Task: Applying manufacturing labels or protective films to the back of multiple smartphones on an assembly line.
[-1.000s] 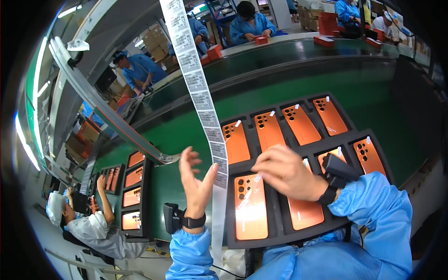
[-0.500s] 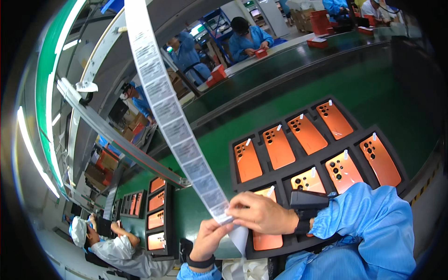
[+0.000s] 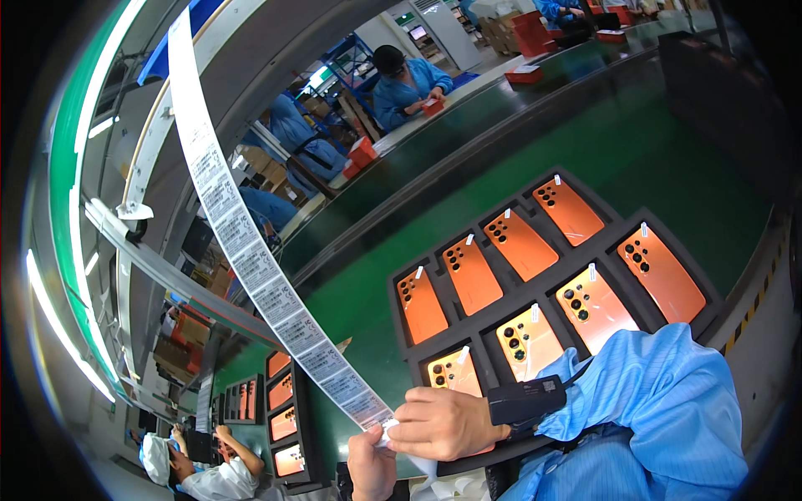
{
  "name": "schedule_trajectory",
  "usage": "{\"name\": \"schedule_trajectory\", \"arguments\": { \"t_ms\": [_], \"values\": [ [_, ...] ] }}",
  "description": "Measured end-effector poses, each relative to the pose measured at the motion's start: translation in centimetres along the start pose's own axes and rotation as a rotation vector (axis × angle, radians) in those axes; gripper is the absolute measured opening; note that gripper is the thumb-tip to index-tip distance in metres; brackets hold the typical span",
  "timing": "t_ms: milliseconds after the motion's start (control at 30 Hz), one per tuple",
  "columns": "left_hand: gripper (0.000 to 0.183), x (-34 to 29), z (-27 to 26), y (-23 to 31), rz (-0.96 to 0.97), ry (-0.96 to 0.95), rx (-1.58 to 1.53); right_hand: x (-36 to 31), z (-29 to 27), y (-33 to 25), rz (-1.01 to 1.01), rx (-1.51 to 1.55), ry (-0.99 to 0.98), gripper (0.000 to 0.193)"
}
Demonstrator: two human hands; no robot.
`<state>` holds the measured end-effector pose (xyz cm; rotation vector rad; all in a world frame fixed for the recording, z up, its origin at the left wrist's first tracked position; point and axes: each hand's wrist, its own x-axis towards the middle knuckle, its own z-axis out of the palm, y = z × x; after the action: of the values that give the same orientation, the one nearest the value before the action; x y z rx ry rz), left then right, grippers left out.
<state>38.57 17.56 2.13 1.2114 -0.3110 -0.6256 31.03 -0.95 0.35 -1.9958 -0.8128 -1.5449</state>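
Observation:
A long strip of printed white labels [image 3: 266, 288] hangs slantwise from the upper left down to my hands. Its lower end is pinched by my left hand [image 3: 370, 463], thumb up. Just right of it, my right hand [image 3: 441, 424] has its fingers closed on the same end, the two hands touching or nearly so. Pale backing trails below the fingers. Close to my right hand lies a black tray [image 3: 510, 301] holding several orange phones [image 3: 473, 274], camera side up, each with a small white tab. My right forearm covers part of the tray's near edge.
The tray rests on a green conveyor belt [image 3: 668, 159]. Another black tray of orange phones [image 3: 282, 390] stands at the left, near a person in white [image 3: 209, 472]. Across the line, a person in blue [image 3: 405, 88] handles a red box [image 3: 432, 107]. A metal rail [image 3: 180, 267] runs at the left.
The label strip is turned so its print shows more clearly, and its lower end sits lower. Both hands have moved slightly down, still on the strip. The view has shifted a little.

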Motion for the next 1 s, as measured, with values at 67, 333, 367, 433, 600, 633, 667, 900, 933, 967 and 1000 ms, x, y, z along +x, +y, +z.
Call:
{"name": "schedule_trajectory", "arguments": {
  "t_ms": [67,333,367,433,600,633,667,900,933,967,1000],
  "values": [
    [0.016,-0.2,0.7,0.3,-0.047,0.082,-0.001,0.0,0.0,-0.5,-0.017,0.001,0.033,0.023],
    [0.029,2.2,-5.9,-0.5,-0.035,-0.054,0.560,2.5,-5.9,-1.3,0.227,0.258,0.058,0.024],
    [0.034,1.6,-2.1,0.3,-0.239,0.078,0.604,2.3,-7.3,-0.2,0.240,0.195,0.041,0.026],
    [0.045,2.2,-4.8,-0.4,-0.360,-0.040,0.937,1.7,-11.4,1.4,0.271,0.045,0.015,0.029],
    [0.037,0.4,2.5,2.3,0.453,0.223,1.928,1.2,-17.2,3.1,0.452,-0.183,-0.046,0.031],
    [0.032,0.6,4.8,3.0,0.587,0.098,1.736,0.9,-17.8,3.1,0.444,-0.207,-0.059,0.028],
    [0.028,1.1,6.8,3.2,0.718,-0.015,1.539,0.8,-18.3,3.2,0.430,-0.231,-0.067,0.024],
    [0.027,9.6,16.2,-6.3,0.839,-0.694,1.496,0.1,-19.3,2.7,0.405,-0.334,-0.148,0.017],
    [0.027,10.1,16.4,-7.5,0.797,-0.709,1.571,-0.2,-19.6,2.8,0.413,-0.335,-0.169,0.016],
    [0.027,10.2,16.7,-8.4,0.853,-0.675,1.555,-0.3,-20.0,2.6,0.392,-0.331,-0.172,0.016],
    [0.026,10.3,17.1,-9.1,0.903,-0.653,1.536,-0.8,-20.3,2.6,0.428,-0.345,-0.167,0.015]
  ]
}}
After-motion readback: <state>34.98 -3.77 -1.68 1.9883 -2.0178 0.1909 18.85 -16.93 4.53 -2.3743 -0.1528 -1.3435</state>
